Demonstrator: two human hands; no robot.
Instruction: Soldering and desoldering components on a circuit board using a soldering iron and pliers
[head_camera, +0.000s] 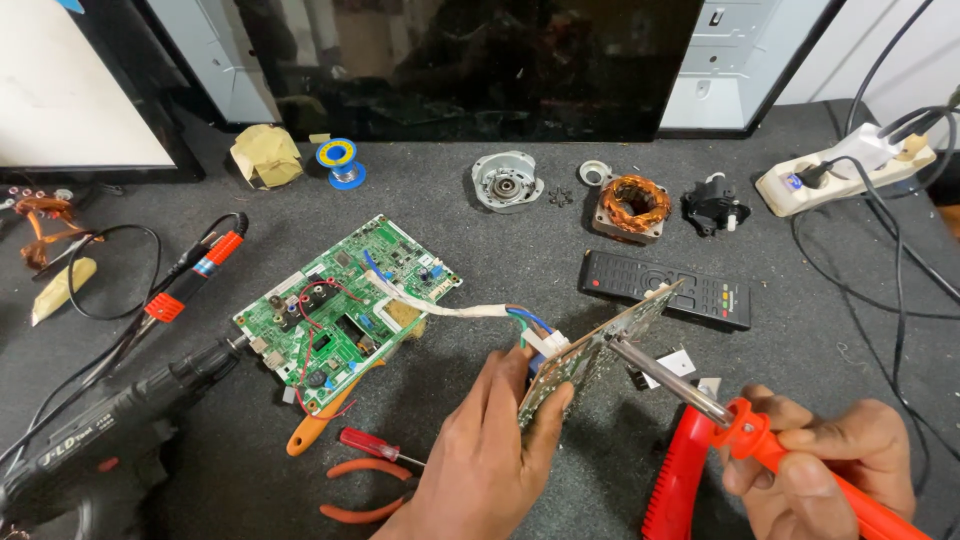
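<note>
My left hand holds a small circuit board tilted up on edge, with a white connector and coloured wires at its left end. My right hand grips a soldering iron with an orange-red handle; its metal tip touches the small board's face. A white ribbon cable runs from the wires to a larger green circuit board lying flat on the dark grey bench.
A black remote, a copper-wound motor stator, a motor end cap and a solder spool lie behind. At left are a black power tool, a second soldering iron, pliers and screwdrivers. A power strip sits far right.
</note>
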